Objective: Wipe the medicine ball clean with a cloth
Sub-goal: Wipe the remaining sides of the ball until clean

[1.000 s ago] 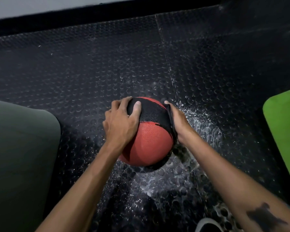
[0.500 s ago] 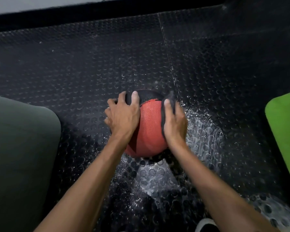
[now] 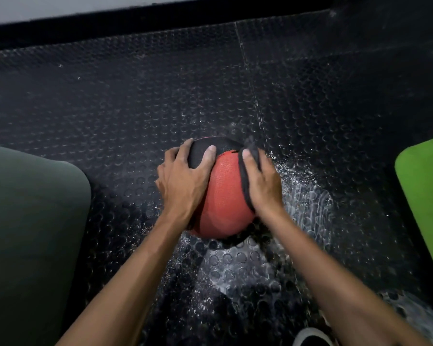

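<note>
A red and black medicine ball rests on the black studded rubber floor. My left hand grips its upper left side, with the fingers spread and curved over the black panel. My right hand holds a dark cloth against the ball's right side. The thumb lies along the cloth's edge, and a corner of cloth sticks out past the fingertips. The rest of the cloth and the other right fingers are hidden under the hand.
A dark green mat lies at the left and a bright green mat at the right. Wet whitish spatter covers the floor to the right of and below the ball. A shoe tip shows at the bottom edge.
My right hand has slid the cloth from the ball's far right side up and over toward me. The ball has turned, carrying its black panel to the top. My left hand has stayed on it.
</note>
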